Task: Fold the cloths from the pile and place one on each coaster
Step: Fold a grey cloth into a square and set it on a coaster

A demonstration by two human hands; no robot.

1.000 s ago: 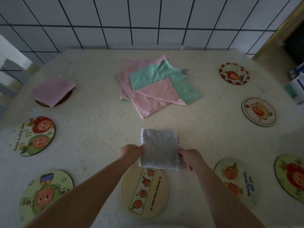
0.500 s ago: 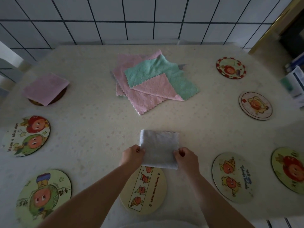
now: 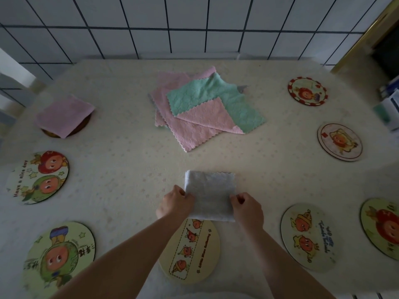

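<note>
A folded grey cloth (image 3: 209, 194) lies at the table's near middle. My left hand (image 3: 174, 201) pinches its left edge and my right hand (image 3: 247, 207) pinches its right edge. Its near edge overlaps the cream coaster (image 3: 191, 252) right in front of me. The pile of pink and teal cloths (image 3: 203, 104) sits spread out at the far middle. A folded pink cloth (image 3: 63, 115) covers a brown coaster (image 3: 81, 128) at the far left.
Bare cartoon coasters ring the table (image 3: 121, 160): two on the left (image 3: 38, 176) (image 3: 58, 257) and several on the right (image 3: 307, 90) (image 3: 340, 141) (image 3: 308, 236) (image 3: 383, 227). A tiled wall stands behind. Boxes sit at the right edge (image 3: 388, 104).
The grey cloth stays held between both hands, which have shifted slightly along its side edges. The view has tilted a little.
</note>
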